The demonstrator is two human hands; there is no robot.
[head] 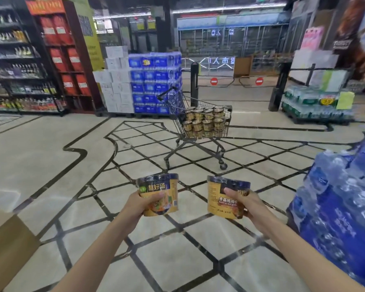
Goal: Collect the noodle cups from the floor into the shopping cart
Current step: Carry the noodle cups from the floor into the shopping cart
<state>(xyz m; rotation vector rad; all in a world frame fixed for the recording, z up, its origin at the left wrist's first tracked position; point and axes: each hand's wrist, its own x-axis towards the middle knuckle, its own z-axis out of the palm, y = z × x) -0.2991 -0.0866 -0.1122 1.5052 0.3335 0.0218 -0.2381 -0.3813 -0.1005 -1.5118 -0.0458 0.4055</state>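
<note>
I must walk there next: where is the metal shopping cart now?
The metal shopping cart stands ahead at centre, before the entrance gate, right of the blue water packs.

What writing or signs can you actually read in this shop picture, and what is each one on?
"熬好汤": on the noodle cup in the left hand.
Noodle cup in the right hand: orange characters, too blurred to read.
Glass gate: white characters seen mirrored, not surely readable.
Two red no-entry signs on the barrier arms: symbol only, no words.
Yellow price tag on the green bottle packs: blurred.
Shelf labels and blue packs: too blurred.
</note>
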